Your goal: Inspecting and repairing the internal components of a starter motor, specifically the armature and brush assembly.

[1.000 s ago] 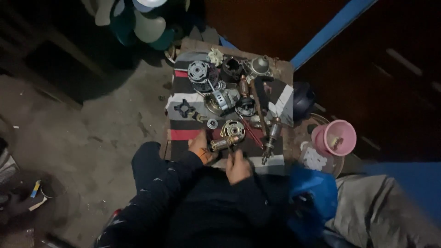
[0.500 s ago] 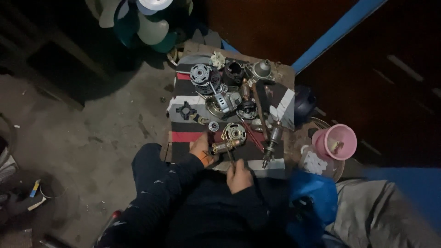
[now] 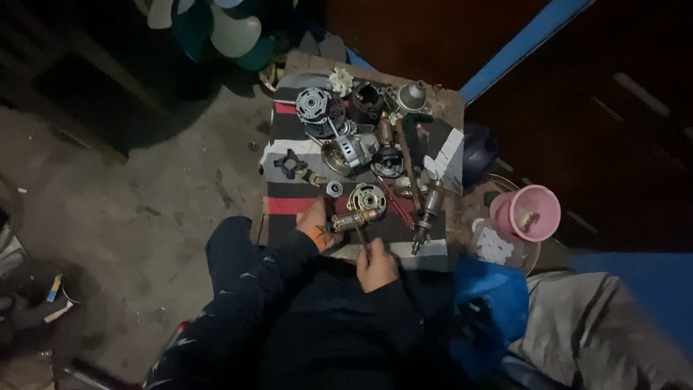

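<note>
My left hand point(image 3: 315, 224) grips a small brass-coloured motor shaft part point(image 3: 352, 219) at the near edge of a striped cloth point(image 3: 289, 206) spread over a low wooden board. My right hand point(image 3: 376, 263) is closed around a thin tool point(image 3: 361, 232) whose tip points at that part. Both arms wear dark sleeves. Just beyond the held part lies a round motor end plate point(image 3: 367, 197) and a small bearing point(image 3: 334, 188).
Several motor parts cover the cloth: a wound stator point(image 3: 315, 103), a black housing point(image 3: 368, 101), an armature point(image 3: 428, 206), a black cross-shaped coupling point(image 3: 290, 165). A pink bowl point(image 3: 534, 212) stands at right, a blue bag point(image 3: 491, 292) beside my lap. Bare concrete floor point(image 3: 144, 217) lies at left.
My right hand has drawn back a little toward my body with the tool. The left hand stays on the brass part.
</note>
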